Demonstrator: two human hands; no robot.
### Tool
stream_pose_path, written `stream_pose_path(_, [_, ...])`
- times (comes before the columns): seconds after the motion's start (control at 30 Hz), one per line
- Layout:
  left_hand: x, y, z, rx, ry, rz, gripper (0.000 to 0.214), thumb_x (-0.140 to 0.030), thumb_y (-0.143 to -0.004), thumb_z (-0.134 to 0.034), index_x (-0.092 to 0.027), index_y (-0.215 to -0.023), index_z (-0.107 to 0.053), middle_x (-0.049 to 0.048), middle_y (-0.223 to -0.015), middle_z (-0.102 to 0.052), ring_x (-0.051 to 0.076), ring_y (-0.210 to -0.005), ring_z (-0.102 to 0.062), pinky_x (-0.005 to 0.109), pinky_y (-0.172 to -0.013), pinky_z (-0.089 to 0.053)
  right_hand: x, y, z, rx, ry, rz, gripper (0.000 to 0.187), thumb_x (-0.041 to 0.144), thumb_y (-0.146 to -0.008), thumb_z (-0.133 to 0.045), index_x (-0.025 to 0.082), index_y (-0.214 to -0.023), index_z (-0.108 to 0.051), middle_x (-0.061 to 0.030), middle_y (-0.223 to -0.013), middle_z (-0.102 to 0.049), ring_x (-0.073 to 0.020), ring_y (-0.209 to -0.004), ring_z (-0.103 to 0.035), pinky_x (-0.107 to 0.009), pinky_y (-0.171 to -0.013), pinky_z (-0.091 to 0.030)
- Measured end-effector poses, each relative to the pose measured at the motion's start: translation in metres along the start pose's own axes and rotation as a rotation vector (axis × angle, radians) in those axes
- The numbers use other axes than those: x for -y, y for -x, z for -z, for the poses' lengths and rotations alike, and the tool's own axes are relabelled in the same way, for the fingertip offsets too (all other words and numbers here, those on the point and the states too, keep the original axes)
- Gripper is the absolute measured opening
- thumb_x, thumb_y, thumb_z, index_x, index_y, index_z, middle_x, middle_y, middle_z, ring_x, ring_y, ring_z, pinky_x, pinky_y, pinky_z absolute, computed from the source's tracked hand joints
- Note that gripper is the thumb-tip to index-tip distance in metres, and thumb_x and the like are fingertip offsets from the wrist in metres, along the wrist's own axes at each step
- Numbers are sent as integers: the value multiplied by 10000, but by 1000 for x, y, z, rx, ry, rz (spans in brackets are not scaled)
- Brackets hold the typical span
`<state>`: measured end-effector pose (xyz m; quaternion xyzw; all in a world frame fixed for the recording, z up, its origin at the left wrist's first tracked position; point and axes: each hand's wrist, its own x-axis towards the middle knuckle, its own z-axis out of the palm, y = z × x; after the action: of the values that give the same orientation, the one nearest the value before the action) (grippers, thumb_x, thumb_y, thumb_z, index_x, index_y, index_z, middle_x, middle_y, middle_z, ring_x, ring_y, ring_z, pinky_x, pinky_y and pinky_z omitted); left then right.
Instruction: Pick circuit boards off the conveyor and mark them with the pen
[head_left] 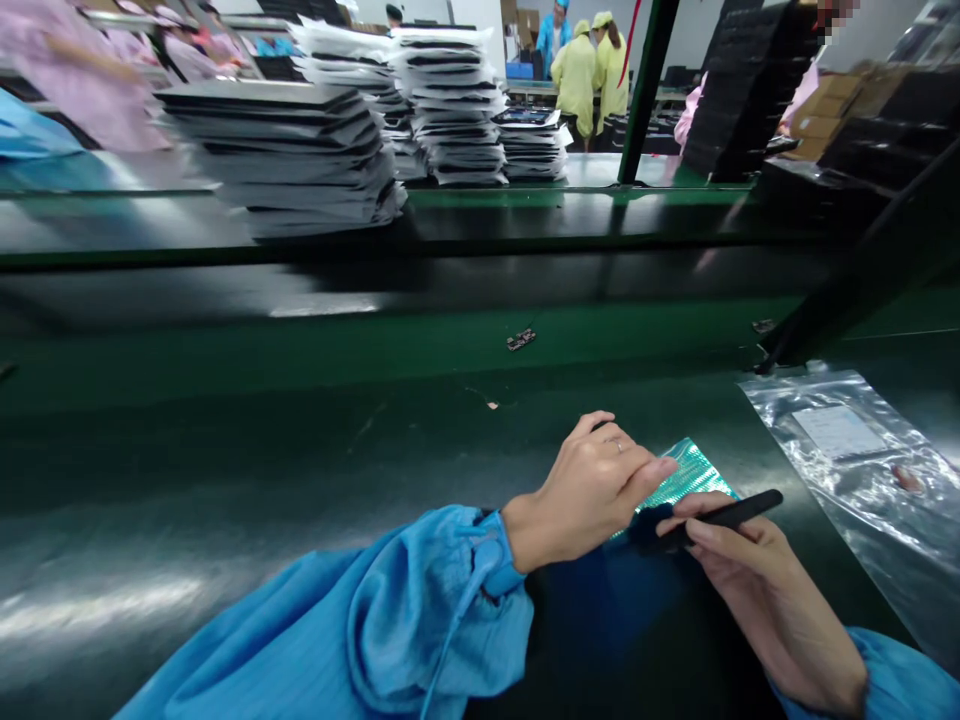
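My right hand [757, 570] is closed around a slim black pen-shaped tool [739, 512], its tip angled down to the left; the exact kind does not show. A shiny green patterned sheet [694, 468] lies just beyond, partly covered by both hands. My left hand [589, 490], with a ring on one finger, reaches over the left side of this sheet, back of the hand up. Its visible fingers are apart, and one points at the sheet; the thumb side is hidden. Below the hands is a dark, bluish flat surface [622, 600]. Blue sleeves cover my arms, with a strap at the left wrist.
A clear plastic bag [885, 450] with a white label lies right. Small electronic parts [521, 339] and a tiny wired piece [493, 405] sit on the green bench [225, 440]. Stacks of wrapped dark panels [300, 150] fill the shelf. A dark post [862, 260] slants at right. Co-workers [574, 75] stand behind.
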<state>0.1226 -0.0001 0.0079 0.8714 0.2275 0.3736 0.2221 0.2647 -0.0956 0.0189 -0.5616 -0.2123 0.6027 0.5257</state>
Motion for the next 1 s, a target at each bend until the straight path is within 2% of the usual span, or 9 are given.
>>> stream_pose_path(0.4, [3,-1,-1,8,-27,9,408,-276,-966,-372,-111,-689,-621,17,-700,-641,125,-706,-584,378,-946,-345,0,-3,3,21,-91,22,148,306,-634,-800,183,-645,-719,-51,-722,-664,-189,-732,-606,-252,-669,-513])
stream_pose_path(0.7, [4,-3,0,41,-119,-6,381,-255,-967,-366,-124,-717,-621,11,-712,-645,125,-716,-584,375,-941,-347,2,-2,1,-9,-61,37,225,360,-605,-809,163,-655,-714,-70,-679,-672,-190,-678,-618,-242,-634,-521])
stream_pose_path(0.87, [7,0,2,54,-245,-26,227,-136,-909,-390,-115,-881,-614,24,-768,-644,147,-759,-588,381,-936,-357,2,-4,-2,11,2,84,195,329,-626,-803,158,-654,-713,-68,-730,-673,-201,-723,-622,-260,-671,-519])
stream_pose_path(1.0, [9,10,13,68,-315,-84,257,-59,-845,-355,-123,-741,-581,45,-812,-639,157,-795,-576,383,-950,-355,0,-2,-5,-7,85,126,202,328,-622,-809,169,-700,-713,-60,-768,-673,-208,-748,-624,-283,-710,-502])
